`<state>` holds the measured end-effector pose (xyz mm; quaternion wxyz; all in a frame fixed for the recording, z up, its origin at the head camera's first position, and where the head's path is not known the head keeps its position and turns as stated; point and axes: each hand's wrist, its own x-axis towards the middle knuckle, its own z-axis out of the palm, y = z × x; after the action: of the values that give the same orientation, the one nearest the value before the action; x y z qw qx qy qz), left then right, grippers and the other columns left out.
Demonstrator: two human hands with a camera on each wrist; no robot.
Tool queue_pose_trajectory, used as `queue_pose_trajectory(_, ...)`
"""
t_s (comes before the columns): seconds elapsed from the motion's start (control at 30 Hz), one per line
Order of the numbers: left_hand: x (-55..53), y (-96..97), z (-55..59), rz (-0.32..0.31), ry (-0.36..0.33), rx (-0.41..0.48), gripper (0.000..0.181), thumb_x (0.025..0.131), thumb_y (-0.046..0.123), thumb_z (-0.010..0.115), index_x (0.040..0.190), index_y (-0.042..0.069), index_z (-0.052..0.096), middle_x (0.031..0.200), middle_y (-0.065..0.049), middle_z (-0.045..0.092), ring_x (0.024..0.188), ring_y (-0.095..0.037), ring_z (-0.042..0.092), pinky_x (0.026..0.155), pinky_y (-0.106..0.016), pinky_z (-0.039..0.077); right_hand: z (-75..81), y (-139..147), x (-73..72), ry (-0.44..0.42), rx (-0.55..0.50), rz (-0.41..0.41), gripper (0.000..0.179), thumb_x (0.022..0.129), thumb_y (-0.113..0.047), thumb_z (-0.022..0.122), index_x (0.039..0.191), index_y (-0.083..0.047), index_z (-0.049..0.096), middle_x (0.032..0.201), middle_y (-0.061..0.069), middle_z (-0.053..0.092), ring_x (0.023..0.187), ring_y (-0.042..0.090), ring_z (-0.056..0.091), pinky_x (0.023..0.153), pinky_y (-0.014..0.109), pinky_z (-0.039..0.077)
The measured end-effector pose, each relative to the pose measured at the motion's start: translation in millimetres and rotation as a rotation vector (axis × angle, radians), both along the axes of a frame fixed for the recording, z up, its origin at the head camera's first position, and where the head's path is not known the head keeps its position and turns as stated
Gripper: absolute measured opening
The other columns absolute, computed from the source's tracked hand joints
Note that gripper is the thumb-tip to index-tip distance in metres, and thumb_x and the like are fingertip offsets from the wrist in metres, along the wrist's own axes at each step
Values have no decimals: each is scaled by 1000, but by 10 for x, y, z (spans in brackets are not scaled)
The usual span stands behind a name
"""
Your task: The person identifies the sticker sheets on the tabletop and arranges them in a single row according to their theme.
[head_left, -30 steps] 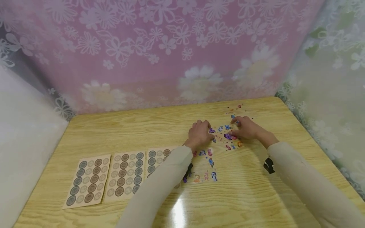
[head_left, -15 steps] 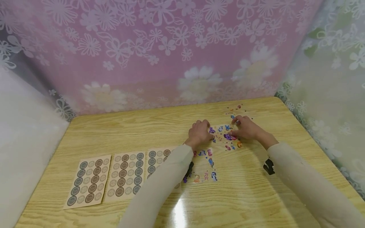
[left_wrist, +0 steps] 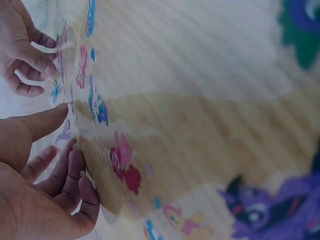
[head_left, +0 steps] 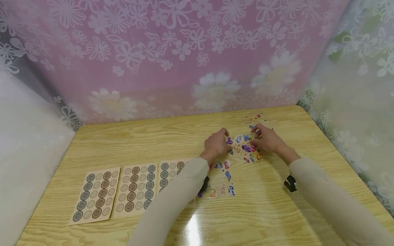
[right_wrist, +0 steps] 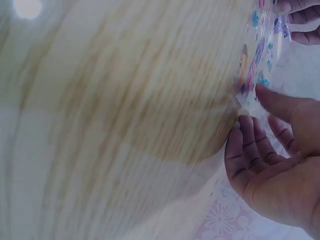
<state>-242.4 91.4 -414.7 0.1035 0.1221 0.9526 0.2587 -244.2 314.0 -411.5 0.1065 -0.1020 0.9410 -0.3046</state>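
A clear sticker sheet (head_left: pixel 237 149) printed with small colourful ponies lies at the right part of the table, between the two hands. My left hand (head_left: pixel 216 144) rests at its left edge, thumb and fingers spread apart around a corner; in the left wrist view the left hand (left_wrist: pixel 47 175) has its fingertips down at the surface. Over the sheet's right side, my right hand (head_left: pixel 267 138) has its thumb apart from its bent fingers. The right wrist view shows the right hand (right_wrist: pixel 280 155) with thumb near the printed ponies and nothing plainly pinched.
A second clear pony sheet (head_left: pixel 222 181) lies nearer, partly under the left sleeve. Further stickers (head_left: pixel 253 119) lie toward the back. Tan sheets of round stickers (head_left: pixel 93 196) lie at the left. A black piece (head_left: pixel 290 183) shows by the right sleeve. Flowered cloth (head_left: pixel 172 68) hangs behind the wooden table (head_left: pixel 138 140).
My right hand has shifted slightly, its thumb moving right off the purple pony. The left hand has barely moved, its index finger rising a little. The sheets look the same.
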Motion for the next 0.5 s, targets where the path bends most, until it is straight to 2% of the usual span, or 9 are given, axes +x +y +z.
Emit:
queue_pose_trajectory(0.13,-18,-14,-30,3,21,23,31,90,28,67,120,20,60,88,4,64,67,-11,55,56,-29,43,-2,5,-18,10,10,9,27,95,-11,60,118,1,51,98,15,57,81,25,57,73,43,46)
queue_pose_trajectory(0.27,-23,-29,-54,15,39,73,24,94,24,61,118,20,64,87,5,66,65,-10,57,52,-27,44,11,16,-24,17,24,9,21,97,-10,57,115,1,54,97,14,59,80,24,59,72,41,47)
queue_pose_trajectory(0.5,3,5,7,25,95,179,24,95,21,59,118,21,67,90,7,68,64,-6,57,50,-24,44,168,61,39,91,10,12,29,97,-9,56,123,5,55,96,16,59,83,28,62,65,38,50)
